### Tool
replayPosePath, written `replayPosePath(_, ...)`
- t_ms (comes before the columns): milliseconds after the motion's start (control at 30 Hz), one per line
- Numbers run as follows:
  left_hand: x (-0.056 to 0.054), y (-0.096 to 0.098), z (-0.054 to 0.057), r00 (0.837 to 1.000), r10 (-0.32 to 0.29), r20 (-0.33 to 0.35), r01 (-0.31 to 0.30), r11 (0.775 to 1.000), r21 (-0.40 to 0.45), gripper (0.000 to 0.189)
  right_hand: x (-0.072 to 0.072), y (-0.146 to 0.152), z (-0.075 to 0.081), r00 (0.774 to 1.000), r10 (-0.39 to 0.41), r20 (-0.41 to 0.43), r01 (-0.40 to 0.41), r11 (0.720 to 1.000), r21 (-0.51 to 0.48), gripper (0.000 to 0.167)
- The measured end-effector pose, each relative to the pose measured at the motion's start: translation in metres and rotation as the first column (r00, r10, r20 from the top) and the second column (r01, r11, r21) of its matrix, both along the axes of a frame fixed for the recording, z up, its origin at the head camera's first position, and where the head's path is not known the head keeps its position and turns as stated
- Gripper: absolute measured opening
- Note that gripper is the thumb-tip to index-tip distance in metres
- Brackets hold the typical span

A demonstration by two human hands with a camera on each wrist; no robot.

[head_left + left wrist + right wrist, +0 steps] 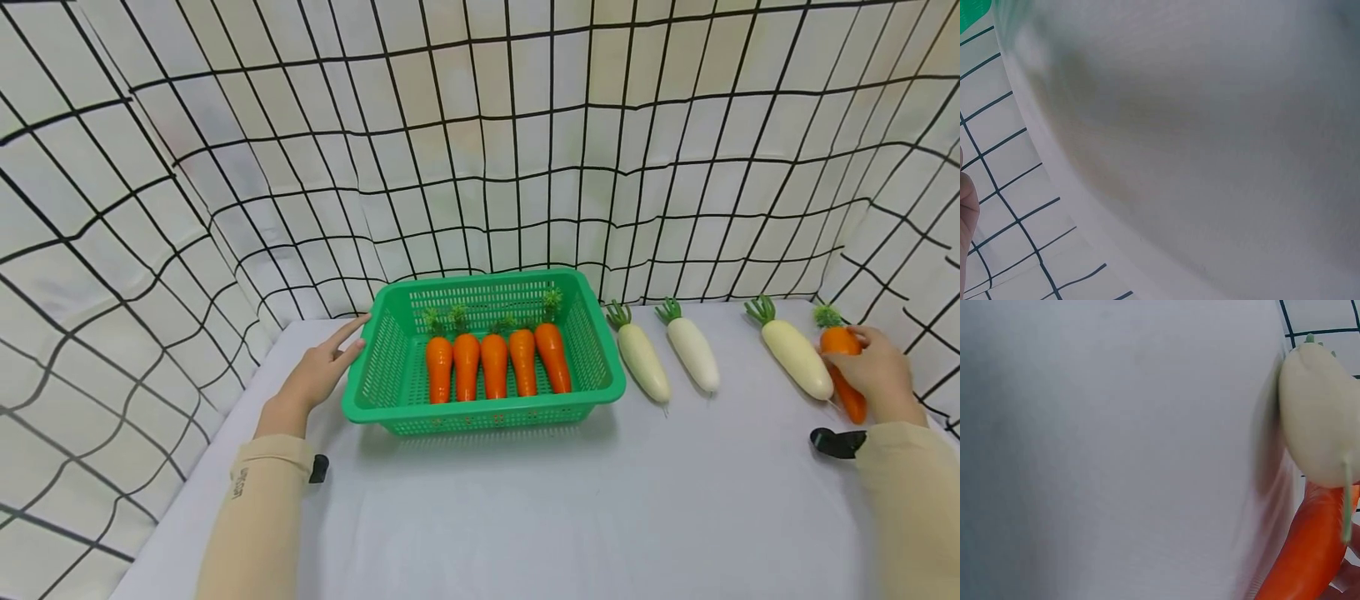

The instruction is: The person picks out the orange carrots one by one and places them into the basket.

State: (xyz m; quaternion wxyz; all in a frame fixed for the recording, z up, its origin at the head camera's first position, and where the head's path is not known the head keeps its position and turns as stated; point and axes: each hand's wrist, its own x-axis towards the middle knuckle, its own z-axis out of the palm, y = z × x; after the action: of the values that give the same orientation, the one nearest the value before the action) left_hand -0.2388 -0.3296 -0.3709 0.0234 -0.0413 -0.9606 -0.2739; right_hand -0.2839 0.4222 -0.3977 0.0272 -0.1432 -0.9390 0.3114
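At the far right of the head view my right hand (879,377) grips an orange carrot (850,398) with a green leafy top. A white radish (798,358) lies just left of that carrot. The right wrist view shows the same carrot (1310,550) behind the radish (1317,415), with fingertips (1349,578) against its side. My left hand (318,371) has its fingers extended by the left rim of a green plastic basket (480,411). Several carrots (494,365) lie side by side in the basket, leafy tops toward the back.
Two more white radishes (642,362) (693,354) lie on the white tabletop (480,517) right of the basket. White panels with a black grid (450,150) rise behind the table and at both sides. Black straps show near both sleeves.
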Motion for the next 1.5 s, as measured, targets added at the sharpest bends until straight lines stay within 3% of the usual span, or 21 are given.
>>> replayPosePath(300,0.0,0.001,0.001,1.0,-0.002,0.0,0.002,1.0,0.0,0.066,0.001,-0.01,0.023,0.995,-0.043,-0.091,0.044,0.999,0.012,0.069)
replayPosePath(467,0.0,0.001,0.001,1.0,0.003,0.005,-0.003,1.0,-0.002,0.066,0.0,-0.02,0.04,0.99,-0.006,-0.142,0.008,1.0,0.013,0.069)
replayPosePath(833,0.0,0.001,0.0,1.0,0.006,0.003,-0.006,1.0,-0.004,0.066,-0.005,-0.055,0.076,0.974,0.101,-0.205,-0.121,0.989,-0.086,0.079)
replayPosePath(1033,-0.001,0.0,-0.001,1.0,0.0,-0.003,0.0,1.0,-0.004,0.065,-0.009,-0.088,0.089,0.957,0.128,-0.259,-0.183,0.962,-0.202,0.079)
replayPosePath(1300,-0.001,0.0,-0.001,1.0,-0.002,-0.002,0.002,1.0,-0.003,0.065,-0.016,-0.133,0.104,0.926,0.227,-0.303,-0.31,0.914,-0.263,0.08)
replayPosePath(1500,0.0,0.0,0.0,1.0,0.001,0.003,-0.001,1.0,0.001,0.066,-0.021,-0.166,0.116,0.914,0.296,-0.276,-0.379,0.865,-0.328,0.078)
